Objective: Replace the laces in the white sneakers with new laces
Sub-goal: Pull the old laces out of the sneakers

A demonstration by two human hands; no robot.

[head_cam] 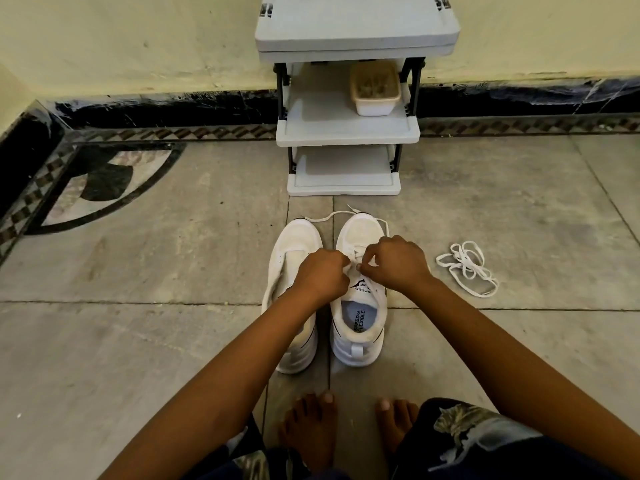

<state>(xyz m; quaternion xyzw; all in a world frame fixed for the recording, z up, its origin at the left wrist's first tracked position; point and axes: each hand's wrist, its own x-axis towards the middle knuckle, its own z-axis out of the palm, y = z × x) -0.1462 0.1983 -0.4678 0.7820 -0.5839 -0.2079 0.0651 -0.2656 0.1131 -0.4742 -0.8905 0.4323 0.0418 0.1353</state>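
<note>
Pinching the lace (325, 217) on one sneaker (360, 327), left hand (320, 271) and right hand (394, 261) curl fingers (369, 263) round it; uneven pulling risks unequal ends.

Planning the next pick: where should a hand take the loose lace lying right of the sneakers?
Pinch the loose lace from above at its tangled middle, where several strands cross and bunch; the outer loops lie flat on the floor, likely harder to pinch.

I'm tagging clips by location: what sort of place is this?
Probably a home room corner: grey stone tile floor, grey plastic three-tier rack against a cream painted wall, white sneakers on the floor.
</note>
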